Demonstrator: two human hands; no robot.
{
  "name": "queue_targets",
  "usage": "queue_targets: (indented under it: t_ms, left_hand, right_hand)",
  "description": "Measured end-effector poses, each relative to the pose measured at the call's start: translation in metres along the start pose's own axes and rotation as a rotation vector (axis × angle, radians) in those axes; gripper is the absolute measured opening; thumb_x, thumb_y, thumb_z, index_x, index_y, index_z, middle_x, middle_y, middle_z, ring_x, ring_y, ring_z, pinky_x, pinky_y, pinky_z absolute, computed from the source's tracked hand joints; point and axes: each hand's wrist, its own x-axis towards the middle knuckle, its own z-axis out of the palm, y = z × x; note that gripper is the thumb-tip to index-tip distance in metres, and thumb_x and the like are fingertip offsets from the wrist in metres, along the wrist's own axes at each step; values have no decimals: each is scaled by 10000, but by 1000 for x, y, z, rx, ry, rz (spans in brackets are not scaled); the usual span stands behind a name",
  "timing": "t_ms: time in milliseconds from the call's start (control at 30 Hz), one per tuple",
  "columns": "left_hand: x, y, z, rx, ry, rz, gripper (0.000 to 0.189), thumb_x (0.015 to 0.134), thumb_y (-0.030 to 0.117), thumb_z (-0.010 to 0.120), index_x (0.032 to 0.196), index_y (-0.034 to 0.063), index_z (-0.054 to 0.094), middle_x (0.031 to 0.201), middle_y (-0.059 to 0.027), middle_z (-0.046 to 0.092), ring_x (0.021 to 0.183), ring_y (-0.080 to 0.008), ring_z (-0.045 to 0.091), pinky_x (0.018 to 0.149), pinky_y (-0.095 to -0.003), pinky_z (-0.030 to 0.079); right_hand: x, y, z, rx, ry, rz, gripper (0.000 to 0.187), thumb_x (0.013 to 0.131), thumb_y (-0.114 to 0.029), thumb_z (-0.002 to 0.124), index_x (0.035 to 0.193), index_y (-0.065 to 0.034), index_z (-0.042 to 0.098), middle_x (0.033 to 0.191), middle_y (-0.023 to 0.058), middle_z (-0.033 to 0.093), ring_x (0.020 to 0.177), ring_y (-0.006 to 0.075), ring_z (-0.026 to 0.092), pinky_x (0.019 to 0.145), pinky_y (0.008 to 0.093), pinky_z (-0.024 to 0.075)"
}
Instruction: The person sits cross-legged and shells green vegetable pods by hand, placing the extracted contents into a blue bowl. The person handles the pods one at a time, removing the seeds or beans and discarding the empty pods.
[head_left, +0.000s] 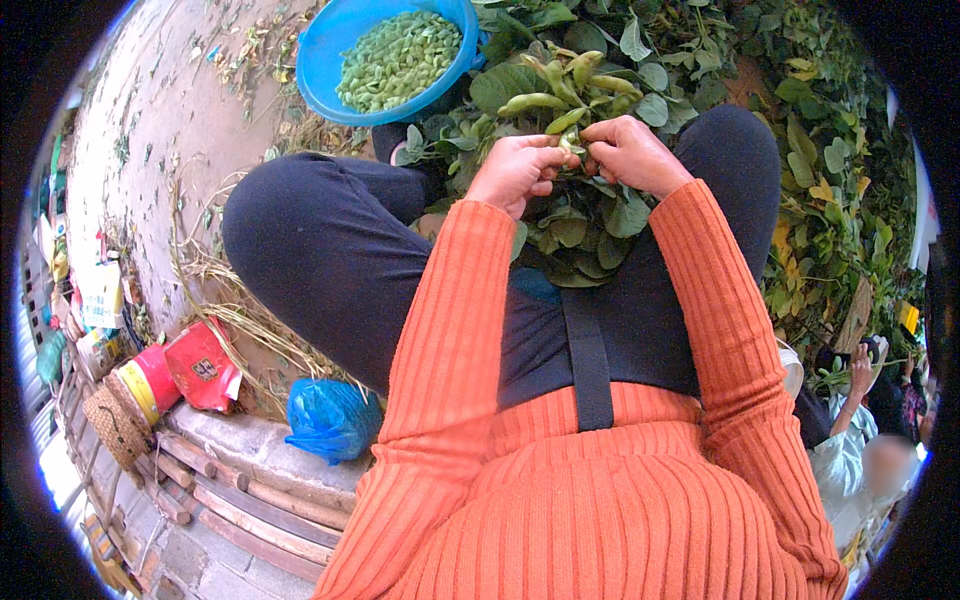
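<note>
Between my knees lies a bunch of leafy soybean plants (592, 225) with plump green pods (551, 94) at its top. My left hand (521, 171) and my right hand (634, 156) meet over the bunch, fingertips pinching a split soybean pod (571, 141) from both sides. Pale green shows inside that pod. Just beyond the hands, another pod (566, 120) hangs close to the fingertips. A blue plastic basin (319, 71) stands ahead on the left, holding a heap of shelled green soybeans (401, 64).
More soybean plants (825, 150) cover the ground at right. A tied blue plastic bag (334, 420), a red packet (202, 367) and wooden poles (262, 517) lie at lower left. Another person (847, 435) is at the right edge, an arm raised near some stems.
</note>
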Motion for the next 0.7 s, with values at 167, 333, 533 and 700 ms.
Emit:
queue_targets:
  t_ms: [167,333,533,700]
  left_hand:
    - [1,-4,6,76,87,41,195,837,136,632,990,18,610,863,-48,655,544,-21,417,426,-163,288]
    - [-4,-1,12,303,80,48,203,841,181,625,1010,69,622,874,4,665,554,-8,413,458,-156,327]
    - [-7,4,7,107,-26,43,191,855,159,603,1018,60,608,904,-12,658,543,3,385,434,-150,295]
    - [-11,13,13,-78,-30,41,184,864,119,588,1021,24,595,925,-34,650,532,0,381,414,-149,262]
  right_hand:
    - [-1,-1,-1,158,41,49,247,806,-177,517,720,34,613,591,65,597,485,122,539,459,288,434]
    - [8,0,8,132,240,206,519,733,-506,678,702,10,632,602,55,596,525,116,544,503,283,445]
    - [-2,-21,-1,445,121,297,343,730,-421,718,769,-88,643,575,-44,529,440,39,380,392,213,242]
    - [-6,-20,-11,567,77,231,251,783,-331,675,752,-83,648,569,-52,507,426,35,358,400,217,241]
